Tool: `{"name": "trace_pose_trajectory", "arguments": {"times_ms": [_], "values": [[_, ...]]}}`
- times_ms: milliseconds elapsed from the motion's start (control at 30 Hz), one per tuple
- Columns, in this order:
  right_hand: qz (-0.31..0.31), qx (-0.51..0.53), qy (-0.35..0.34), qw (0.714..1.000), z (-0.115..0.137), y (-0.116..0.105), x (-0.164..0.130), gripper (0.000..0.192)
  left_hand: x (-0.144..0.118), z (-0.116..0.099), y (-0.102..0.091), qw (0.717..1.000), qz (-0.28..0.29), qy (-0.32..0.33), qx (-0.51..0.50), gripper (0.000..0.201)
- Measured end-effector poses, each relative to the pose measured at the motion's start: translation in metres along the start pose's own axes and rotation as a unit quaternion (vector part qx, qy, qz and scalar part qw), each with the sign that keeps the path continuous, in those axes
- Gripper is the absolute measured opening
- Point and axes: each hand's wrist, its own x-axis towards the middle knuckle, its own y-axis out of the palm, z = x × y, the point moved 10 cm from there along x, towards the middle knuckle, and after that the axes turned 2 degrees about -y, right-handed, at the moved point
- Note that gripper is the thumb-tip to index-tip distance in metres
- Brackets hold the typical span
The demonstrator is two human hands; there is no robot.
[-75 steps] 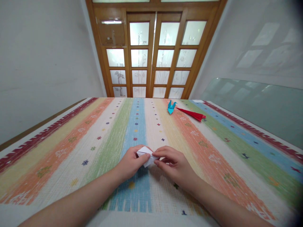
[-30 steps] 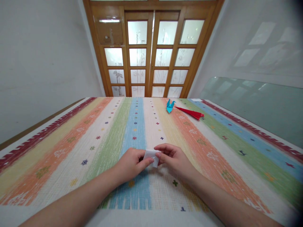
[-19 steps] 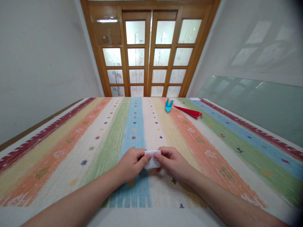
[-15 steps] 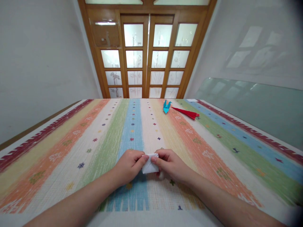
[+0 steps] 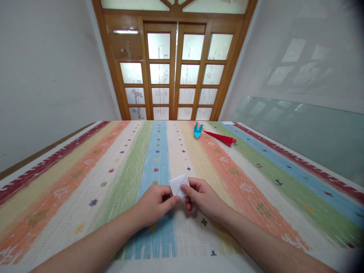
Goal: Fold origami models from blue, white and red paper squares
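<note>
Both hands hold one folded paper — plain white.

You're pinching that folded white paper with your left hand and right hand while a blue origami piece and a pointy red paper are chilling farther up the stripy tablecloth.

White four-sided folded-paper piece: plain. Turquoise pointed folded-paper figure: one solid colour. Long tapering red folded-paper piece: plain too. Wide striped tablecloth: maroon, yellow, orange, white, green, blue bands, scattered multicoloured star and cross motifs, toothed maroon edging. Brown wooden glass-paned door: pale panes, grey plant patterns. Flat wall: light grey.
</note>
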Motion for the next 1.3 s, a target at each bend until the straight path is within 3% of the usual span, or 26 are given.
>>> {"name": "trace_pose_trajectory", "arguments": {"times_ms": [300, 433, 567, 667, 800, 1000, 1200, 1300], "values": [[0.013, 0.022, -0.017, 1.000, 0.002, 0.005, -0.001, 0.036, -0.002, -0.009, -0.001, 1.000, -0.005, 0.019, 0.022, 0.043], [-0.011, -0.010, -0.038, 0.999, 0.012, -0.002, -0.001, 0.037, -0.001, -0.008, -0.007, 0.999, -0.024, 0.025, 0.014, 0.030], [-0.006, -0.130, -0.088, 0.988, 0.027, -0.002, -0.003, 0.033, -0.002, -0.009, -0.023, 0.995, -0.087, 0.043, -0.003, 0.028], [0.010, -0.256, -0.137, 0.957, 0.038, 0.004, -0.006, 0.032, -0.005, -0.014, -0.031, 0.990, -0.123, 0.063, -0.007, 0.022], [0.014, -0.340, -0.191, 0.921, 0.047, 0.011, -0.011, 0.027, -0.007, -0.024, -0.026, 0.990, -0.108, 0.095, 0.004, 0.014], [-0.009, -0.310, -0.248, 0.918, 0.061, 0.010, -0.018, 0.007, -0.007, -0.029, -0.026, 0.988, -0.110, 0.107, 0.001, 0.005], [-0.047, -0.254, -0.266, 0.929, 0.068, 0.002, -0.022, 0.009, -0.008, -0.029, -0.027, 0.987, -0.117, 0.115, -0.002, 0.005], [-0.047, -0.251, -0.294, 0.921, 0.074, 0.005, -0.026, 0.009, -0.010, -0.033, -0.026, 0.983, -0.121, 0.135, -0.002, 0.005]]}}
